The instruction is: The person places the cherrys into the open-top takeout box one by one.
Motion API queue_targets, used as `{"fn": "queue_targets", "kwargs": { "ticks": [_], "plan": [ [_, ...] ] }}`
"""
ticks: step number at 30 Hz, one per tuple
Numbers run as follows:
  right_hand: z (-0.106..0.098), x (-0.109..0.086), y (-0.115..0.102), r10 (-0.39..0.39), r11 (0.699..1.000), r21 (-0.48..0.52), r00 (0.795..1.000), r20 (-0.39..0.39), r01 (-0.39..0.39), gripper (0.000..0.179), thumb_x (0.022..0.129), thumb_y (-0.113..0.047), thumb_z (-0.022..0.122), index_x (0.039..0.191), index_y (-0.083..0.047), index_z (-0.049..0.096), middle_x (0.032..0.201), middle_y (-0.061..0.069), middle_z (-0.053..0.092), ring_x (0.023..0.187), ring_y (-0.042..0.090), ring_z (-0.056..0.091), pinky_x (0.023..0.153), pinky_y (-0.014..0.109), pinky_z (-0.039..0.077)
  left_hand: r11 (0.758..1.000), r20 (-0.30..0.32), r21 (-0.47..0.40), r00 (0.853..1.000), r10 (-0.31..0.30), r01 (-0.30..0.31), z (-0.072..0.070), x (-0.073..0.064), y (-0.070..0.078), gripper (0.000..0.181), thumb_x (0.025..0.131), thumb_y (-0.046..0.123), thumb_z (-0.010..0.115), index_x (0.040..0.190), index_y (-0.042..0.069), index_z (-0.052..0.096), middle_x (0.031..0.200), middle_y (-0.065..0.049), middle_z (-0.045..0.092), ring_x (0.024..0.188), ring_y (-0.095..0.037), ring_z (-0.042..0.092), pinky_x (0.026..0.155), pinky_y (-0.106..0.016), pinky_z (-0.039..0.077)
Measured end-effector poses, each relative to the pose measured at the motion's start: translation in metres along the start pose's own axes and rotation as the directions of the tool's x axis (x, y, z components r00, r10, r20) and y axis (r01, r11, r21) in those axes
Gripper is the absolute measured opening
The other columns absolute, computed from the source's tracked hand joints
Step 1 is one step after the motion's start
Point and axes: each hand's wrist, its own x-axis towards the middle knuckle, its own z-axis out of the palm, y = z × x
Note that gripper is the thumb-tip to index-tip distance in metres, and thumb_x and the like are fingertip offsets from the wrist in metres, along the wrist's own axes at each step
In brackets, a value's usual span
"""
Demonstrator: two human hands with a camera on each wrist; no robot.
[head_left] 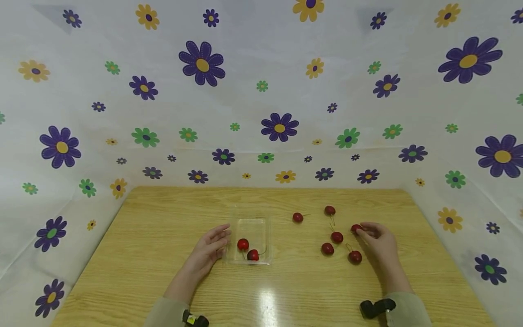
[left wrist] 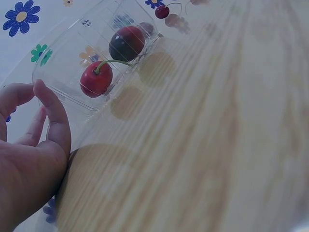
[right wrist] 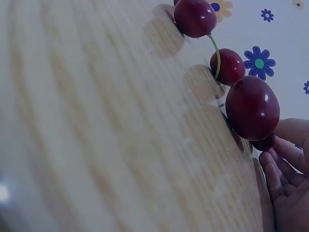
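A clear plastic box (head_left: 267,236) stands on the table with two red cherries inside, one (head_left: 243,244) at its left and one (head_left: 253,255) near its front wall. My left hand (head_left: 210,250) rests beside the box, fingers loosely extended and fingertips right at its left wall. At the right, my right hand (head_left: 380,240) pinches a dark red cherry (head_left: 357,228) between thumb and fingers, low over the table. In the right wrist view a nearer cherry (right wrist: 252,108) partly hides the pinched cherry (right wrist: 264,142).
Several loose cherries with stems lie between the box and my right hand, among them a front cherry (head_left: 355,257), a middle cherry (head_left: 337,237) and a left one (head_left: 298,217). The wooden table (head_left: 163,218) meets a flower-patterned cloth (head_left: 245,104) at the back and sides.
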Motion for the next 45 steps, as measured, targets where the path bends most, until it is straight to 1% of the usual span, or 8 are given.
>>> {"fn": "queue_targets", "kwargs": {
  "ticks": [4,9,12,15,20,27,38,45],
  "plan": [
    [0.0019,0.0013,-0.0014,0.004,1.000,-0.017,1.000,0.012,-0.004,0.041,0.102,-0.019,0.074,0.133,0.006,0.067,0.112,0.010,0.075,0.078,-0.016,0.053,0.075,0.006,0.043,1.000,0.001,-0.001,1.000,0.006,-0.006,-0.0012,0.0003,-0.0003,0.054,0.107,-0.002,0.055,0.159,-0.003,0.039,0.129,0.004,0.059,0.104,-0.004,0.062,0.074,-0.015,0.054],
    [0.0024,0.0013,-0.0023,0.016,1.000,-0.018,0.999,0.043,-0.015,0.042,0.102,-0.020,0.074,0.134,0.005,0.066,0.112,0.008,0.074,0.080,-0.014,0.053,0.076,0.008,0.044,1.000,0.012,-0.001,1.000,0.012,-0.012,-0.0028,0.0006,-0.0021,0.054,0.107,-0.002,0.055,0.159,-0.004,0.039,0.129,0.004,0.059,0.104,-0.005,0.062,0.075,-0.015,0.054],
    [0.0027,0.0013,-0.0020,0.020,1.000,-0.025,0.998,0.056,-0.019,0.042,0.102,-0.021,0.073,0.135,0.004,0.066,0.115,0.010,0.073,0.080,-0.014,0.053,0.076,0.008,0.045,1.000,0.022,0.000,1.000,0.015,-0.015,-0.0043,0.0004,-0.0027,0.053,0.107,-0.002,0.054,0.158,-0.003,0.040,0.128,0.005,0.060,0.104,-0.004,0.062,0.075,-0.015,0.054],
    [0.0031,0.0022,-0.0007,0.019,0.999,-0.031,0.998,0.057,-0.017,0.044,0.102,-0.024,0.073,0.136,0.004,0.065,0.119,0.015,0.072,0.081,-0.014,0.053,0.077,0.008,0.044,1.000,0.015,-0.003,1.000,0.016,-0.016,-0.0040,0.0002,-0.0021,0.053,0.107,-0.002,0.054,0.158,-0.003,0.041,0.128,0.005,0.060,0.104,-0.005,0.063,0.075,-0.015,0.054],
    [0.0037,0.0011,0.0014,0.036,0.999,-0.021,0.999,0.035,-0.036,0.046,0.102,-0.026,0.074,0.137,0.003,0.065,0.120,0.015,0.072,0.082,-0.013,0.052,0.076,0.007,0.043,1.000,0.004,-0.006,1.000,0.017,-0.017,-0.0023,0.0003,-0.0015,0.053,0.106,-0.003,0.055,0.158,-0.003,0.041,0.128,0.004,0.060,0.104,-0.005,0.062,0.075,-0.016,0.054],
    [0.0023,-0.0044,-0.0006,0.030,0.999,-0.023,0.999,0.024,-0.029,0.042,0.103,-0.022,0.072,0.136,0.004,0.065,0.125,0.022,0.071,0.080,-0.015,0.052,0.076,0.005,0.042,1.000,0.013,-0.002,1.000,0.006,-0.006,-0.0027,0.0016,-0.0034,0.055,0.107,-0.002,0.055,0.159,-0.003,0.039,0.130,0.004,0.059,0.105,-0.006,0.062,0.076,-0.016,0.054],
    [0.0003,-0.0041,0.0022,0.005,1.000,-0.008,1.000,0.006,-0.005,0.042,0.102,-0.021,0.073,0.135,0.004,0.066,0.110,0.004,0.075,0.081,-0.016,0.053,0.077,0.005,0.043,1.000,0.015,0.000,1.000,0.004,-0.004,-0.0027,0.0022,-0.0032,0.054,0.106,-0.002,0.055,0.158,-0.003,0.040,0.129,0.004,0.060,0.105,-0.006,0.062,0.076,-0.016,0.054],
    [0.0012,-0.0061,-0.0035,0.042,0.998,0.036,0.999,0.031,-0.043,0.045,0.103,-0.025,0.073,0.138,0.001,0.064,0.106,-0.008,0.069,0.087,-0.010,0.054,0.079,0.006,0.044,1.000,0.016,0.012,1.000,0.006,-0.006,-0.0025,0.0016,-0.0029,0.056,0.106,-0.001,0.056,0.159,-0.004,0.038,0.130,0.004,0.059,0.106,-0.006,0.062,0.077,-0.016,0.054]
  ]
}}
